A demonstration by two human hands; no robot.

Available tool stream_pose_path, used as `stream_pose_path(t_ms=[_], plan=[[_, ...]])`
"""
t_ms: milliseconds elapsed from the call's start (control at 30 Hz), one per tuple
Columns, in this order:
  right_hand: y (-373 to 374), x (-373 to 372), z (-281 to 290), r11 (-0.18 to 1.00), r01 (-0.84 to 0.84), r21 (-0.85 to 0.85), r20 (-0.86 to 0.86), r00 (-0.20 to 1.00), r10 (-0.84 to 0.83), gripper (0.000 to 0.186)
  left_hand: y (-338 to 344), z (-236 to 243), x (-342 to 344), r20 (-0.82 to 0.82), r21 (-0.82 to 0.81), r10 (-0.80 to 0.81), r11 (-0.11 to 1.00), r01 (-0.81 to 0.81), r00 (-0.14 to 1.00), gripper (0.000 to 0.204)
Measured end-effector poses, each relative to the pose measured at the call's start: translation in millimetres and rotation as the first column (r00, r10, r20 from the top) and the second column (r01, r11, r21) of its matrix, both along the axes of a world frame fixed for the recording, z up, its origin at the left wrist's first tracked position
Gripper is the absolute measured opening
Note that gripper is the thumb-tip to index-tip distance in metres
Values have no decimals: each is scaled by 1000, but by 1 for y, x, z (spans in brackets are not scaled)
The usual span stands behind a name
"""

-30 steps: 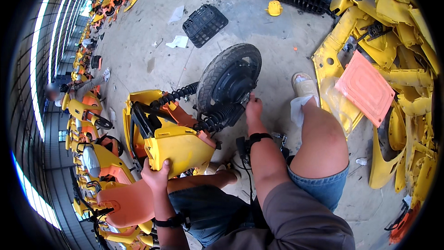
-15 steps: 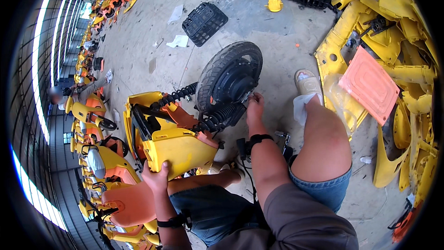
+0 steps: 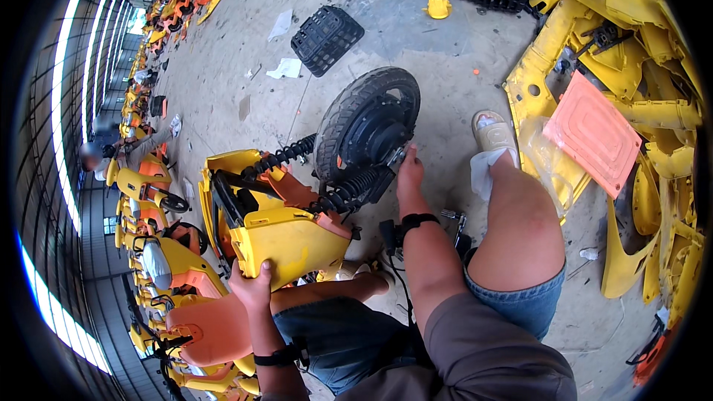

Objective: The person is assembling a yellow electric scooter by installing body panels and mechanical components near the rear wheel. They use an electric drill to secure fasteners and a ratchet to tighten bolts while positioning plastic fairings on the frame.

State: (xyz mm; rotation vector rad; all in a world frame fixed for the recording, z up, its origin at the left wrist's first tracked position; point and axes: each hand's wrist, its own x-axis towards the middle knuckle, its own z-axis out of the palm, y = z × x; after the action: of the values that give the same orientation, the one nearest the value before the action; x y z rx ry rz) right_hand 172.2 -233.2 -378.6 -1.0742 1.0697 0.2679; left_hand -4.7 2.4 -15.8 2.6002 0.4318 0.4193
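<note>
A yellow scooter rear section lies tipped on its side in front of me, its orange inner parts showing. My left hand grips the near lower edge of its yellow panel, thumb on top. Two black coil shock absorbers join this section to a wheel with a black tyre and hub motor. At the axle end of the hub is my right hand, closed, thumb upward. Its other fingers are mostly hidden, so what they pinch cannot be made out.
A shiny metal tool lies beside my right forearm. Yellow panels are piled at right, with an orange lid on them. Ahead are a black crate and a yellow piece. Scooters line the left, where another person is.
My right hand has turned slightly at the axle, its thumb now pointing up. My left hand keeps its place on the yellow panel.
</note>
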Motion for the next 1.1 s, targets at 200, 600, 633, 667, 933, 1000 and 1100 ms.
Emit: stream_pose_path(t_ms=[200,600,633,667,933,1000,1100], plan=[[24,0,-8,852,509,124,322,791,-520,58,-11,3,4,-1,-24,7,1000,-7,1000,64],[12,-6,19,971,225,79,181,955,-236,42,-8,9,-4,-45,56,67,996,-65,997,66],[13,-9,30,981,169,96,78,981,-177,39,-7,11,-9,-54,42,92,995,-90,994,67],[8,-4,16,997,71,-15,102,992,-69,39,-12,16,-2,-61,71,83,994,-78,995,66],[-9,4,-37,945,93,-315,350,936,24,29,-22,19,17,-72,150,45,988,-34,996,61],[-3,-10,-19,997,75,8,357,931,-73,37,-19,22,8,-82,205,61,978,-43,995,60],[2,-24,42,980,112,162,103,986,-130,45,-10,19,-3,-65,262,63,964,-44,996,58]])
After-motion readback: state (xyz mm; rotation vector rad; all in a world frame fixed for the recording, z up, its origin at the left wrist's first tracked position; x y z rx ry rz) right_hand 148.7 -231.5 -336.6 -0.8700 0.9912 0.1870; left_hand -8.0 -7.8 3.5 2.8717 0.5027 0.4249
